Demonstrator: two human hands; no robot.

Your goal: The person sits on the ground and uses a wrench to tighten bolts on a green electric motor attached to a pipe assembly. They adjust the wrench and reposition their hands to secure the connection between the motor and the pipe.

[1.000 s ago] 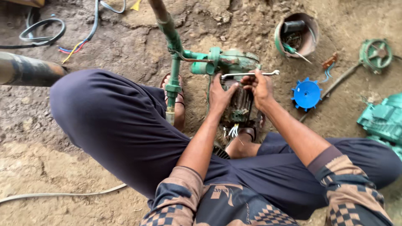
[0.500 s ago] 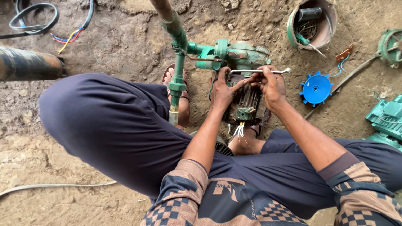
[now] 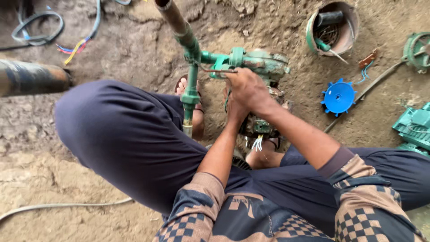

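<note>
From my head camera I look down over my knees at the pump (image 3: 262, 67), which sits on the dirt between my feet, just past my left sandal, close enough to reach with both arms. My right hand (image 3: 248, 89) lies over its green top with the fingers curled down onto a thin metal tool (image 3: 219, 70), probably a wrench, that juts left toward the pipe; the fingers look pressed around it, though the knuckles hide the contact itself. My left hand (image 3: 233, 110) is tucked under the right, against the pump's side, seemingly to steady the body. I cannot tell whether it is clasping anything, since the right hand covers most of it.

The green pipe (image 3: 191, 85) rises from the ground beside the pump and joins it through a side branch, so the pump stays fixed where it is. White wire ends (image 3: 257, 143) hang from its lower part.

Loose parts lie to my right, within arm's reach: one blue fan (image 3: 339, 97), one round bowl (image 3: 333, 27) holding small pieces, one green wheel (image 3: 419, 45) at the edge, one green housing (image 3: 414, 127). To my left I count one dark pipe (image 3: 33, 78) and one cable coil (image 3: 38, 29). One pale hose (image 3: 67, 207) runs across the ground below my knee.
</note>
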